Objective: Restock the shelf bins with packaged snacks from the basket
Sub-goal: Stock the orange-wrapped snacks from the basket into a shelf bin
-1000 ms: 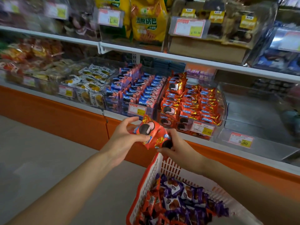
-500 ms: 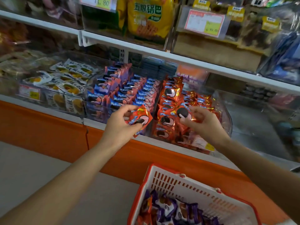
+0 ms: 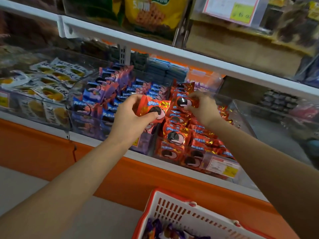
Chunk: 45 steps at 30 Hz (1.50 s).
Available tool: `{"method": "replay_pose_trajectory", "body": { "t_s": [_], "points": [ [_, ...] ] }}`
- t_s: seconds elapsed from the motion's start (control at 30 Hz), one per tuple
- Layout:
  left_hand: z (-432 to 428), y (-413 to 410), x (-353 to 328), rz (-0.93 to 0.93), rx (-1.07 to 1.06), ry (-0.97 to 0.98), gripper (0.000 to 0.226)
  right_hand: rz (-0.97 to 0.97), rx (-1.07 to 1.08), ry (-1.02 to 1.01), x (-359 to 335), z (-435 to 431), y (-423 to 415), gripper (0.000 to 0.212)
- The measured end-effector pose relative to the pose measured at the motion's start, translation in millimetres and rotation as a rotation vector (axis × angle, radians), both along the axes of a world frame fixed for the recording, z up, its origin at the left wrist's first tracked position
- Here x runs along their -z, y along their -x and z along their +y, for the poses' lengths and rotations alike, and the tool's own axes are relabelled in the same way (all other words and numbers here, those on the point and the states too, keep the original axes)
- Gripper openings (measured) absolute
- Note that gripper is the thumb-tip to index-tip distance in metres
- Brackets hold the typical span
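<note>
Pinching a red foil snack packet printed with a dark biscuit (image 3: pixel 153 109) between thumb and curled fingers (image 3: pixel 138 100), the left hand (image 3: pixel 129 118) is seen over the divide between two bins. Half a second earlier it was held lower, nearer the front edge of the bin of blue biscuit packets (image 3: pixel 110 102). A second red foil packet (image 3: pixel 183 101) is gripped by the right hand (image 3: pixel 204 108), its fingers curled round the wrapper. It has been carried further back and is now held against the rear rows of matching packets inside the clear plastic bin (image 3: pixel 241 116). The view has been brought closer, so less of the white-and-orange plastic basket (image 3: pixel 172 204) is shown; purple-wrapped snacks (image 3: pixel 155 228) are seen lying in it at the bottom edge.

The bins are set on a white-edged shop shelf (image 3: pixel 96 140) above an orange base panel (image 3: pixel 138 178), with grey floor (image 3: pixel 25 187) below. A yellow-and-white price label (image 3: pixel 222 167) is fixed to the red bin's front. White-wrapped pastries (image 3: pixel 48 83) are stacked to the left, and a large yellow bag (image 3: pixel 151 12) is stood on the upper shelf
</note>
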<state>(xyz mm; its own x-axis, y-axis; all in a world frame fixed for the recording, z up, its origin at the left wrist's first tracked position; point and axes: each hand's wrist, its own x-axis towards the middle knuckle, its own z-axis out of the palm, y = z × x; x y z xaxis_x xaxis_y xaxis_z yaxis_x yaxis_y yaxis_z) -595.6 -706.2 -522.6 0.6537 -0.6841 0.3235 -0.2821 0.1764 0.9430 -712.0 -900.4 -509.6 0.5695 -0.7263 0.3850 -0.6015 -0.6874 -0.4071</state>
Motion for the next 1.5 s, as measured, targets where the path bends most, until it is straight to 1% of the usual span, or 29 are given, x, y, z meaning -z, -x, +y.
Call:
{"method": "replay_pose_trajectory", "body": {
  "t_s": [0.13, 0.17, 0.3, 0.43, 0.5, 0.53, 0.57, 0.6, 0.63, 0.67, 0.7, 0.73, 0.8, 0.83, 0.9, 0.93, 0.97, 1.0, 1.07, 1.1, 1.13, 1.17, 1.23, 1.3, 1.43, 1.5],
  "points": [
    [-8, 2, 4, 0.047, -0.007, 0.011, 0.032, 0.078, -0.058, 0.029, 8, -1, -5, 0.037],
    [-10, 3, 5, 0.051, -0.005, 0.01, 0.032, 0.099, -0.052, 0.064, 9, 0, -6, 0.038],
    [-13, 9, 13, 0.075, 0.024, -0.005, 0.036, 0.282, -0.047, 0.347, 8, 0, -5, 0.042],
    [-16, 15, 15, 0.039, 0.026, -0.001, 0.031, 0.431, -0.036, 0.52, 3, 2, -4, 0.048],
    [-16, 17, 15, 0.016, 0.03, -0.006, 0.031, 0.446, -0.02, 0.524, 2, 5, -1, 0.05],
    [-16, 17, 15, 0.019, 0.037, -0.006, 0.031, 0.391, -0.029, 0.511, 2, 7, 2, 0.05],
    [-16, 17, 15, 0.03, 0.045, -0.001, 0.031, 0.271, -0.056, 0.487, 2, 12, 5, 0.047],
    [-16, 17, 14, 0.042, 0.054, 0.009, 0.03, 0.102, -0.088, 0.42, 1, 17, 10, 0.042],
    [-17, 18, 14, 0.051, 0.062, 0.02, 0.029, -0.086, -0.128, 0.289, 0, 25, 14, 0.036],
    [-17, 19, 14, 0.058, 0.07, 0.028, 0.028, -0.251, -0.176, 0.113, -2, 35, 17, 0.032],
    [-18, 21, 13, 0.068, 0.076, 0.039, 0.029, -0.363, -0.224, -0.069, -4, 47, 20, 0.028],
    [-20, 23, 13, 0.077, 0.076, 0.051, 0.029, -0.419, -0.266, -0.227, -6, 59, 22, 0.027],
    [-24, 27, 13, 0.074, 0.051, 0.062, 0.031, -0.392, -0.341, -0.446, -8, 74, 25, 0.033],
    [-27, 28, 14, 0.075, 0.034, 0.061, 0.032, -0.347, -0.375, -0.501, -7, 77, 26, 0.037],
    [-30, 29, 15, 0.07, 0.009, 0.049, 0.032, -0.296, -0.4, -0.545, -6, 75, 29, 0.034],
    [-30, 29, 16, 0.018, 0.004, 0.041, 0.032, -0.3, -0.386, -0.558, -7, 71, 31, 0.031],
    [-30, 29, 18, -0.116, -0.008, 0.028, 0.03, -0.32, -0.363, -0.562, -7, 66, 33, 0.03],
    [-29, 26, 21, -0.338, -0.037, 0.011, 0.028, -0.352, -0.325, -0.554, -7, 60, 34, 0.031],
    [-28, 17, 29, -0.838, -0.116, -0.055, 0.029, -0.4, -0.203, -0.487, -6, 46, 35, 0.032],
    [-28, 11, 32, -1.03, -0.144, -0.097, 0.032, -0.402, -0.143, -0.433, -6, 40, 34, 0.033],
    [-27, 5, 36, -1.16, -0.14, -0.143, 0.035, -0.387, -0.093, -0.375, -5, 34, 32, 0.035],
    [-26, 1, 40, -1.246, -0.123, -0.186, 0.037, -0.358, -0.06, -0.315, -4, 29, 30, 0.037],
    [-24, -3, 46, -1.348, -0.092, -0.263, 0.04, -0.296, -0.048, -0.243, -3, 22, 21, 0.039],
    [-20, -5, 51, -1.397, -0.092, -0.293, 0.041, -0.234, -0.089, -0.211, -2, 21, 11, 0.038],
    [-17, -8, 60, -1.407, -0.096, -0.307, 0.042, -0.013, -0.205, -0.142, 4, 19, -2, 0.039],
    [-17, -10, 64, -1.421, -0.096, -0.311, 0.04, 0.065, -0.174, -0.037, 9, 18, -3, 0.041]
  ]
}}
